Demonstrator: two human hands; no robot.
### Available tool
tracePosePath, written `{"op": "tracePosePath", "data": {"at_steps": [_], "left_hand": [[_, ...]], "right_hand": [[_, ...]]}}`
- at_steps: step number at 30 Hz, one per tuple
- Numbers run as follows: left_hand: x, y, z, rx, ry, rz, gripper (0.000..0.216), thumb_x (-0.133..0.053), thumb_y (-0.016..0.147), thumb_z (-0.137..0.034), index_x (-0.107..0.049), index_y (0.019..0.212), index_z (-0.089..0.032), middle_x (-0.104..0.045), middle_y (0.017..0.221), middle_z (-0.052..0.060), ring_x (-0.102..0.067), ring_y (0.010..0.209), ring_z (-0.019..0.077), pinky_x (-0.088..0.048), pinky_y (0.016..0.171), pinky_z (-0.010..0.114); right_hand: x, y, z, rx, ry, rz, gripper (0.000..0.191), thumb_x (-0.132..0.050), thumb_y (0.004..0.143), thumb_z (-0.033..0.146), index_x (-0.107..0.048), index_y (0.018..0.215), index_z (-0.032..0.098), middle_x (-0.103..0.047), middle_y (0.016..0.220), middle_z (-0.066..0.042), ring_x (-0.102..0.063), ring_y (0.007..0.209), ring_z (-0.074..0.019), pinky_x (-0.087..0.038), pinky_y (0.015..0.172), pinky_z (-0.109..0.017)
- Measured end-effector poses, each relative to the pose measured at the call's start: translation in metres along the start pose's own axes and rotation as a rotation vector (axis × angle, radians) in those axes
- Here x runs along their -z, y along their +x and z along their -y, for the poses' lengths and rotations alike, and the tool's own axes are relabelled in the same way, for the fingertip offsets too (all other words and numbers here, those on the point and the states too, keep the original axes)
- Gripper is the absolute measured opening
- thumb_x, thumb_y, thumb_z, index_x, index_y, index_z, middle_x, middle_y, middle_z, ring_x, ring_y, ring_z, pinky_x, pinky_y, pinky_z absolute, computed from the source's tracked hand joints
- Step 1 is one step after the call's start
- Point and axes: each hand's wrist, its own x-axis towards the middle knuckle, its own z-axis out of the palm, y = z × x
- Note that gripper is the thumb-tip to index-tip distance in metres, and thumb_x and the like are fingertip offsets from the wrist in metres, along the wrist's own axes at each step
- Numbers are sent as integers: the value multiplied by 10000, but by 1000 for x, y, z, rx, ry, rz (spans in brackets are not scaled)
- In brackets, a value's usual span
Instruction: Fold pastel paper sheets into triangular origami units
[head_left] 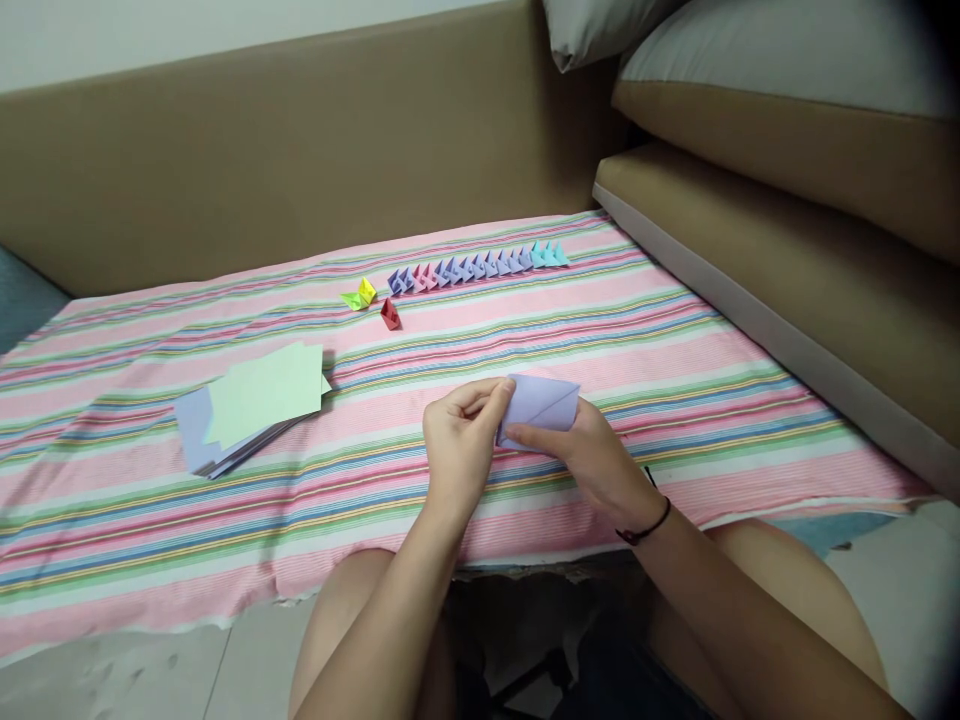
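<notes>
paper folding in hand over striped cloth

both hands are closed on one piece, a partly folded lavender paper [546, 405]. the left hand [459, 440] pinches its left edge between thumb and fingertips. the right hand [592, 460] supports it from below and from the right, thumb laid across its lower edge. the paper is held just above the striped cloth [675, 360], near the front edge and a little right of centre. a diagonal crease shows on its upper face. a black wristband [645, 528] sits on the right wrist.

to the left, well apart from the hands, lies a loose stack of paper sheets [255, 405], a pale green sheet on top and lavender beneath. at the far side stands a row of small folded paper pieces [476, 266] in purple, pink and blue. just left of the row are a yellow-green folded piece [360, 295] and a red folded piece [389, 316]. cushions [787, 60] are stacked at the upper right.
</notes>
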Motion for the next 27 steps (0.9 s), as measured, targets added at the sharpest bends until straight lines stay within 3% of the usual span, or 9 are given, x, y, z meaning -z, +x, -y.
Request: {"op": "tracePosePath", "data": {"at_steps": [7, 18, 22, 27], "left_hand": [[1, 4, 7, -7, -89, -152, 194, -691, 704, -346, -726, 733, -157, -690, 667, 6, -614, 662, 134, -472, 603, 220], [3, 7, 9, 138, -147, -71, 238, -720, 664, -353, -681, 734, -129, -689, 612, 42, -674, 620, 163, -516, 586, 239], [0, 6, 8, 164, -271, -157, 231, -743, 636, -337, -672, 718, -132, -693, 632, 34, -696, 675, 182, -532, 626, 247], [-5, 3, 7, 240, -401, -211, 223, -763, 602, -287, -656, 706, -121, -703, 704, 44, -705, 735, 192, -539, 664, 245]], "right_hand": [[-4, -1, 1, -91, 146, 9, 409, -773, 632, 249, -632, 1012, 197, -684, 938, -16, -634, 851, -160, -537, 758, -288], [6, 5, 4, 14, 182, -74, 258, -673, 752, 315, -631, 987, 216, -676, 1061, -33, -644, 951, -178, -533, 836, -313], [0, 2, 5, 97, 61, -22, 409, -721, 708, 292, -562, 1077, 211, -664, 1096, -62, -636, 992, -196, -513, 885, -347], [-9, -3, 1, 287, -33, -237, 571, -677, 754, 264, -365, 1232, 279, -694, 857, 2, -684, 831, -184, -532, 844, -389]]}}
